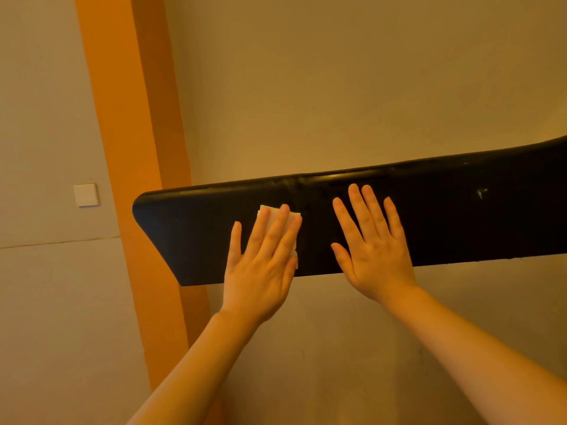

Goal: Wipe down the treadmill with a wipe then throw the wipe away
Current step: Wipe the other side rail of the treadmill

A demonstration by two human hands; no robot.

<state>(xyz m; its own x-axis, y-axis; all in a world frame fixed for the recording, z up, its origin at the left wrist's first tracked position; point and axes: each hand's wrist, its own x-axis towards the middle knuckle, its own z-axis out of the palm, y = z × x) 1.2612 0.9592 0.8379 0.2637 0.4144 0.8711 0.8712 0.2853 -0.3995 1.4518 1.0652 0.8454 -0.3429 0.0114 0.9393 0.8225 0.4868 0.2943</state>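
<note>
So the wiping's mid-way: the left hand (260, 265) presses a folded white wipe (277, 222) flat-fingered on the treadmill's long black panel (460, 216), while the right hand (372, 240) rests flat beside it, holding nothing. Panel's right stretch probably still needs doing, then binning the wipe.

Wipe (277, 220) mostly under left hand (260, 268); treadmill panel (460, 216) cut off rightward.

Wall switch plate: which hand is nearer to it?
Left. The left hand presses the wipe on the black panel, right of the switch plate; the right hand lies farther right.
</note>
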